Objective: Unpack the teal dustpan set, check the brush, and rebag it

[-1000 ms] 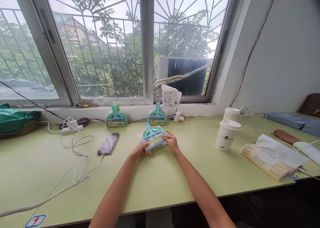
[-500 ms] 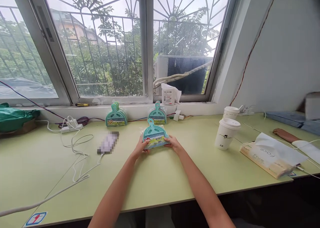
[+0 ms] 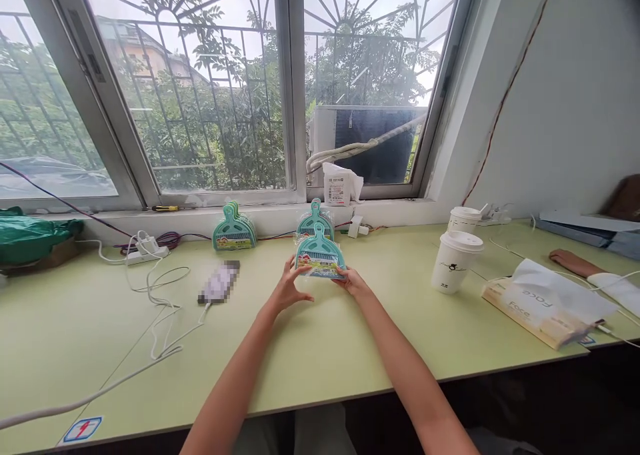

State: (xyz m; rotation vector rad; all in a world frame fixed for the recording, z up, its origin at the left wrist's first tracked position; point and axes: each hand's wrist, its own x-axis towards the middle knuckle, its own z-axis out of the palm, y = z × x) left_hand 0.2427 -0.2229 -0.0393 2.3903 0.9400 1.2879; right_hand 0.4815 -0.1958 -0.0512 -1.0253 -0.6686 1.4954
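Note:
A wrapped dustpan and brush set (image 3: 319,255), teal with a yellow label, stands nearly upright above the table in front of me. My right hand (image 3: 353,282) grips its lower right corner. At its lower left edge is my left hand (image 3: 291,287), with fingers and thumb spread wide; the fingertips touch or almost touch the wrapper. Right behind this set, against the wall under the window, another teal dustpan set (image 3: 315,210) is partly hidden. Further left, a row of several dustpan sets (image 3: 234,227) leans together by the wall.
Two white paper cups (image 3: 456,262) and a tissue pack (image 3: 550,302) are on the right. A blurred phone (image 3: 219,282) with a white cable (image 3: 165,355) lies left, near a power strip (image 3: 147,254). Another person's forearm (image 3: 575,265) rests at far right. A small box (image 3: 337,187) sits on the sill.
The dustpan set has moved away from me and slightly right, up to the one by the wall. My left hand has loosened from its edge and spread; my right hand still holds it.

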